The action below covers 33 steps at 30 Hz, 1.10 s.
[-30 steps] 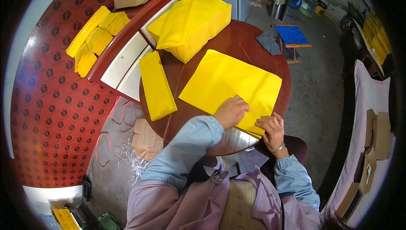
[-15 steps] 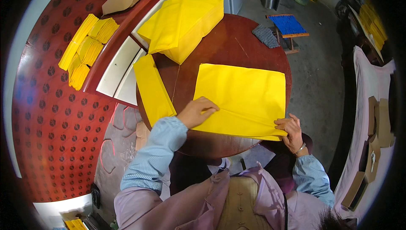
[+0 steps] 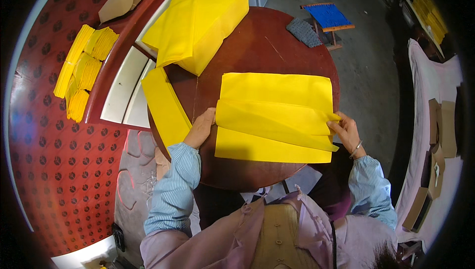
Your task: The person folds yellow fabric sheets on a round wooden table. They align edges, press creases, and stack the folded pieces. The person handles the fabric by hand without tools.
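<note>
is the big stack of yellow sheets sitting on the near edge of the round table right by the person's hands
No, the stack of yellow sheets lies at the far left of the round table, away from both hands.

Blue-striped sleeves, lilac apron, thin bangle on right wrist.

Sheet [image 3: 274,120] on table [image 3: 257,51], between hands

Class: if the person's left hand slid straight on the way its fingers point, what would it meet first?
The left hand points right; it would probably meet the folded yellow sheet it already touches at the edge.
</note>
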Available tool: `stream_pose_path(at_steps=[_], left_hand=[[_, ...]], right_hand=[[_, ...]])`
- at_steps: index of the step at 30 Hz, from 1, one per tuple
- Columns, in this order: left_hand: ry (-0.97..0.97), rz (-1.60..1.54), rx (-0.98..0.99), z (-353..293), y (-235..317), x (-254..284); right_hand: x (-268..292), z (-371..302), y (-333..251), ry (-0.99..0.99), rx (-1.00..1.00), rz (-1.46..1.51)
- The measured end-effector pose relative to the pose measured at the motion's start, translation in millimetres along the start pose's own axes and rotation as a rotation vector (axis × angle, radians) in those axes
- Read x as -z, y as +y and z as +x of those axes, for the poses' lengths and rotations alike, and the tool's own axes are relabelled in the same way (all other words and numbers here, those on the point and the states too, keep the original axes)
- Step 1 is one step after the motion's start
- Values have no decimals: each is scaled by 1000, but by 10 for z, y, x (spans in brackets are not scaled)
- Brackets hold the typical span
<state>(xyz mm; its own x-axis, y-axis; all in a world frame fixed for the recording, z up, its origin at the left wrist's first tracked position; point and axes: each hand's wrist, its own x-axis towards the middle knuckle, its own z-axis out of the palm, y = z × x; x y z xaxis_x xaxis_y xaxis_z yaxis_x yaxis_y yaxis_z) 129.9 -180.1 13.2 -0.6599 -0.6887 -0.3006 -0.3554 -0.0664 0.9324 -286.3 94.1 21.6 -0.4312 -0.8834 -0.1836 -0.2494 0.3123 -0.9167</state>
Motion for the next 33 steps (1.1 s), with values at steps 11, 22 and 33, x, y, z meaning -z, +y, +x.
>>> stream_pose_path(at_steps=[11,22,33], left_hand=[[-159,-161,-4,-166,204,47],[-212,-179,-1,-39,122,166],[120,-74,-50,-111,110,-247]], right_hand=[[-115,-246,-25,129,143,-159],[-115,-308,46,182,320,-349],[-250,-79,-95,236,150,-307]])
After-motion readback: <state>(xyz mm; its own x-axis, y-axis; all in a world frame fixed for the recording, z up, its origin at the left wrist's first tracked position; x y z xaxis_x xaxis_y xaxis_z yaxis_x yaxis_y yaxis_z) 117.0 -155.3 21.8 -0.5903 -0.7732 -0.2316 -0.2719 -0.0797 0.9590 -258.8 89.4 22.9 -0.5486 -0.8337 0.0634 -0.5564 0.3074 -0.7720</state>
